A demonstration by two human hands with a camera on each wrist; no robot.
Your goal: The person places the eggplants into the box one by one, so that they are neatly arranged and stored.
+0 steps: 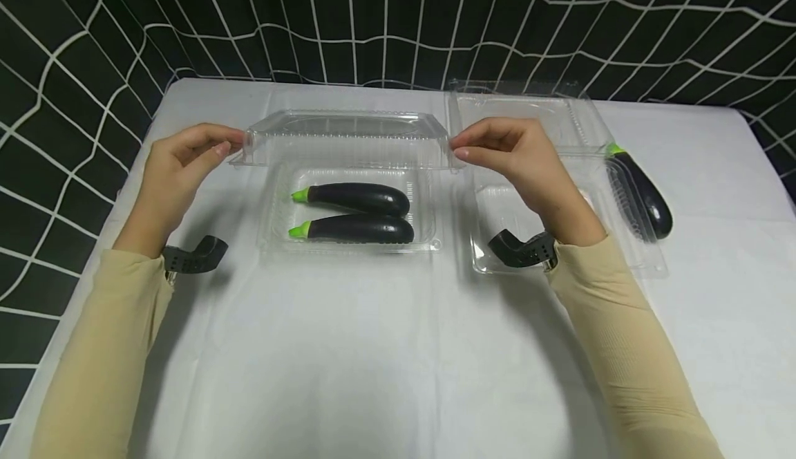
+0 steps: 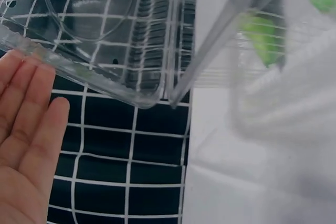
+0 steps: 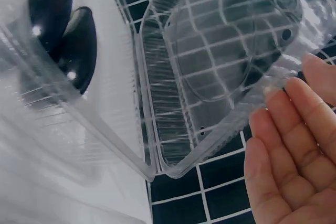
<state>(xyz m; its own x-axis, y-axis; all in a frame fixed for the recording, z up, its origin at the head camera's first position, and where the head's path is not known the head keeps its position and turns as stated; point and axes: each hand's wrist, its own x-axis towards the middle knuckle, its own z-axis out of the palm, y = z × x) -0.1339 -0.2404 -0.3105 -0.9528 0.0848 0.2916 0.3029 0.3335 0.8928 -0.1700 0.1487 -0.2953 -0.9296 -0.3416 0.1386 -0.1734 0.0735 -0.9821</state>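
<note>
A clear plastic clamshell container (image 1: 429, 243) lies open on the white table with two dark eggplants (image 1: 363, 228) side by side in its base, their green stems pointing left. Its hinged lid (image 1: 348, 127) stands raised behind the base. My left hand (image 1: 180, 172) pinches the lid's left edge between thumb and fingers. At the opposite edge, my right hand (image 1: 519, 158) pinches the lid the same way. In the left wrist view the fingertips (image 2: 44, 69) touch the lid's rim. The right wrist view shows fingers along the lid's rim (image 3: 236, 124) too.
Right of it stands a second open clear container (image 1: 479, 262), partly behind my right forearm. Another eggplant (image 1: 647, 196) lies at that container's right side, seen partly through the plastic. A dark cloth with a white grid (image 1: 385, 23) borders the table's back and left.
</note>
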